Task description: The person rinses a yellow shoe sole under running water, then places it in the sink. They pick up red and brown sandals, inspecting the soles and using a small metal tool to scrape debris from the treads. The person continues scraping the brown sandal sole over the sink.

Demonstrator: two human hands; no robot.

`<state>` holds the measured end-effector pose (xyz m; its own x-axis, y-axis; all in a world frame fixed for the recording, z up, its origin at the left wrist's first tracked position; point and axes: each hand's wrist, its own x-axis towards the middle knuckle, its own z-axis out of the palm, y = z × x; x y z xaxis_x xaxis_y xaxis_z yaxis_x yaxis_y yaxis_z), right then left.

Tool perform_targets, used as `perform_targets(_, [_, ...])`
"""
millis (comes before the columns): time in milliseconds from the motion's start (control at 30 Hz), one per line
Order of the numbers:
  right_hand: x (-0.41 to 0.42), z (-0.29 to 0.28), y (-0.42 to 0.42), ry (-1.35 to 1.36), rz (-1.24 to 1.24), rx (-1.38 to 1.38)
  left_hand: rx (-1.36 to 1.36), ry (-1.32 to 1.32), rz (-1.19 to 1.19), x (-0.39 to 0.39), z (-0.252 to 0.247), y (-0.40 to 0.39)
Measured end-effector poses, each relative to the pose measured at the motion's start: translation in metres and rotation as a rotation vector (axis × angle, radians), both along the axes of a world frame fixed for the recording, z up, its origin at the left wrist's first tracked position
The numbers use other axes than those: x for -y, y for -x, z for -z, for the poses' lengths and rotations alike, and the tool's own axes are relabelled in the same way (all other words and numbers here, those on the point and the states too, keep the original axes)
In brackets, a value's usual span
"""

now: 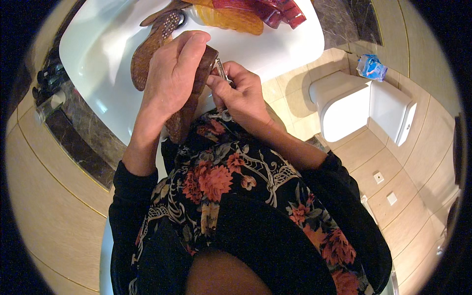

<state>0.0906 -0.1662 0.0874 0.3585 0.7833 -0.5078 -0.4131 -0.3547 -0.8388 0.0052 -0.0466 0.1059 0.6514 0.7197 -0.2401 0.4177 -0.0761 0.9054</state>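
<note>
My left hand (171,73) grips a long brown mottled piece (191,107), perhaps a shoe, with its tapered end pointing down towards my lap. Its wide end stands beside the fingers of my right hand (239,92). Pinched in my right hand is a small slim metal tool (220,68), possibly a nail clipper, touching or close to the brown piece's edge. Below those fingers hangs what looks like a key (225,115). Behind my left hand a brown shoe-like piece with pale dots (142,66) rests in the white bathtub (99,84).
Further up in the tub lie a translucent amber ribbed piece (228,20) and glossy red pieces (271,13). At right stands a white toilet (344,118), with a blue plastic packet (372,68) by it. A clear container (51,107) sits on the left marble ledge (92,132).
</note>
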Motion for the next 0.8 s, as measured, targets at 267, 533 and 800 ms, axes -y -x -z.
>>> perform_targets(267, [-0.007, 0.0, 0.002, 0.022, 0.082, -0.015, -0.099, -0.062, -0.06, 0.001, 0.004, -0.004])
perform_targets(533, [-0.009, 0.004, -0.006, 0.083, -0.044, -0.057, -0.153, -0.051, -0.117, 0.001, 0.002, -0.005])
perform_targets(800, [-0.014, -0.005, -0.01, 0.175, -0.154, -0.297, -0.168, -0.252, -0.069, 0.005, -0.003, -0.003])
